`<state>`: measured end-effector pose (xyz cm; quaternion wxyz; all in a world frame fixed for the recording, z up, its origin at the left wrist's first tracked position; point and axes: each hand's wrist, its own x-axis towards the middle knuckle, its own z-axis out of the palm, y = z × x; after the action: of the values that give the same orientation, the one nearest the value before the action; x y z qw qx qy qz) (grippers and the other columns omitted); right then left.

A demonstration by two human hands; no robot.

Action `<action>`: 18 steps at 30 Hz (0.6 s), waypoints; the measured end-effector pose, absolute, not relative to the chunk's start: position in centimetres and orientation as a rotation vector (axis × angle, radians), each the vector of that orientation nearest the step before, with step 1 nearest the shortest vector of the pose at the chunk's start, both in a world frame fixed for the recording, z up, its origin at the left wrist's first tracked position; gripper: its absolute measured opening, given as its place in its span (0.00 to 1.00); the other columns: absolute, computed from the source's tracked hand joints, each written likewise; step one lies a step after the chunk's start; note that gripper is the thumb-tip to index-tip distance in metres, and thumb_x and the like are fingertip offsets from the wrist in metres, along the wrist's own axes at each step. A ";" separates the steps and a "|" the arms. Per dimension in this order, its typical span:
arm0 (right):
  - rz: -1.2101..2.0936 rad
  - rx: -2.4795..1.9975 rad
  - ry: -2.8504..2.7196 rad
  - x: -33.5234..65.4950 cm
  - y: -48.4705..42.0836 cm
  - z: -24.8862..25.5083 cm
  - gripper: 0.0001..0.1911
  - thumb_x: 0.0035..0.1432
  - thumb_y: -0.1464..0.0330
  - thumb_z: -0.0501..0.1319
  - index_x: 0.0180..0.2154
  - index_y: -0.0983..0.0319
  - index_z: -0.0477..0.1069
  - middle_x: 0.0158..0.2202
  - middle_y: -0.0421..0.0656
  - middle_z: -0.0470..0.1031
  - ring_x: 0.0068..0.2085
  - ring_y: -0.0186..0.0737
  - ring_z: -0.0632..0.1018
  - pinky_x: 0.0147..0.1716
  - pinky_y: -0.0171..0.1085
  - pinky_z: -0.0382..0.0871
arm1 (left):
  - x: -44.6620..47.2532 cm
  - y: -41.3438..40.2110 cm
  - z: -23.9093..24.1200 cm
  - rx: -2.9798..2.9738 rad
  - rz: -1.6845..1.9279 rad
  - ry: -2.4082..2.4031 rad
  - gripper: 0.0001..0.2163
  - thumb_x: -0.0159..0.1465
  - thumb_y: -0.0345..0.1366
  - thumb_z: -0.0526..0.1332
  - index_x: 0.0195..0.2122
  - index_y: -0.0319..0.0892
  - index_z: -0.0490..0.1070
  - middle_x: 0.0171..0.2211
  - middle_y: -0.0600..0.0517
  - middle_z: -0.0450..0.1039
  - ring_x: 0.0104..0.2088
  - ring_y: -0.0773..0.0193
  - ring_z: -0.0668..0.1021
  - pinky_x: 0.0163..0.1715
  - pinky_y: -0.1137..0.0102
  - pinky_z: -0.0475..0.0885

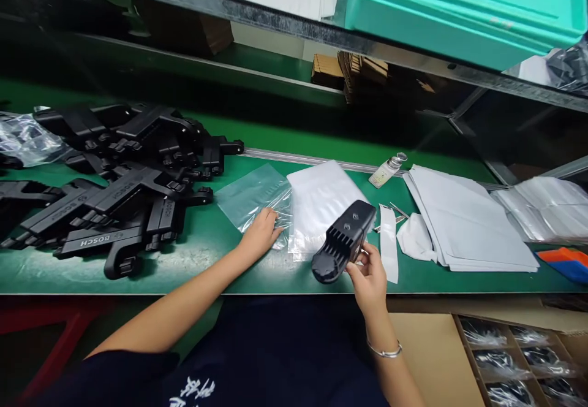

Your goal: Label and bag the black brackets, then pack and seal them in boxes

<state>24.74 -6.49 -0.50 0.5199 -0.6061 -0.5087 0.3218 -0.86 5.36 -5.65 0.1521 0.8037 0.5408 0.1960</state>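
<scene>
My right hand [371, 275] grips a black plastic bracket-like part [346, 235] by its side, tilted over the front of the bench. The part has a ribbed section and a rounded end pointing toward me. My left hand [261, 234] lies on a clear plastic bag [257, 193], fingers closed on its right edge; the fingertips are partly hidden by the film. Just right of that bag, a stack of clear bags [316, 189] rests flat on the green bench, partly covered by the black part.
Black BOSCH parts [119, 198] are heaped at left. To the right lie a small bottle [387, 170], a white label strip [388, 241], white sheets [468, 217] and more clear bags [546, 208]. A green bin [459, 27] sits overhead; a divided carton [468, 358] stands below.
</scene>
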 end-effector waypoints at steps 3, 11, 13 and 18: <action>1.141 -1.388 -1.066 24.4 -6.3 0.2 0.19 0.51 0.57 0.64 0.42 0.59 0.70 0.27 0.38 0.67 0.25 0.34 0.69 0.22 0.35 0.70 | -1.9 4.6 -4.8 2.416 0.435 1.517 0.13 0.66 0.33 0.49 0.34 0.41 0.73 0.38 0.44 0.71 0.39 0.56 0.75 0.39 0.62 0.73; 1.923 -1.260 -1.167 23.0 -5.1 1.2 0.21 0.47 0.51 0.67 0.30 0.63 0.75 0.21 0.37 0.66 0.20 0.29 0.65 0.17 0.30 0.62 | -4.0 3.0 -1.4 2.329 0.387 1.405 0.16 0.67 0.34 0.50 0.49 0.44 0.75 0.37 0.48 0.73 0.41 0.58 0.75 0.38 0.67 0.71; 2.059 -1.255 -1.205 22.2 -4.4 0.8 0.21 0.48 0.51 0.67 0.29 0.65 0.75 0.21 0.37 0.66 0.19 0.27 0.64 0.17 0.29 0.59 | -4.2 2.8 -1.2 2.215 0.435 1.358 0.17 0.67 0.32 0.49 0.51 0.42 0.73 0.39 0.48 0.73 0.41 0.59 0.75 0.41 0.67 0.70; 2.042 -1.381 -1.202 21.4 -3.1 -0.2 0.22 0.48 0.51 0.67 0.26 0.65 0.71 0.19 0.36 0.63 0.18 0.26 0.63 0.18 0.29 0.58 | -5.9 1.7 -0.9 2.035 0.517 1.171 0.16 0.65 0.32 0.51 0.53 0.41 0.67 0.34 0.52 0.73 0.37 0.63 0.75 0.40 0.69 0.68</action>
<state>21.38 -3.06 -0.18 0.1981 -0.4937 -0.4296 0.7297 -5.94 1.66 -0.89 0.3606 0.7895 0.4544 0.2005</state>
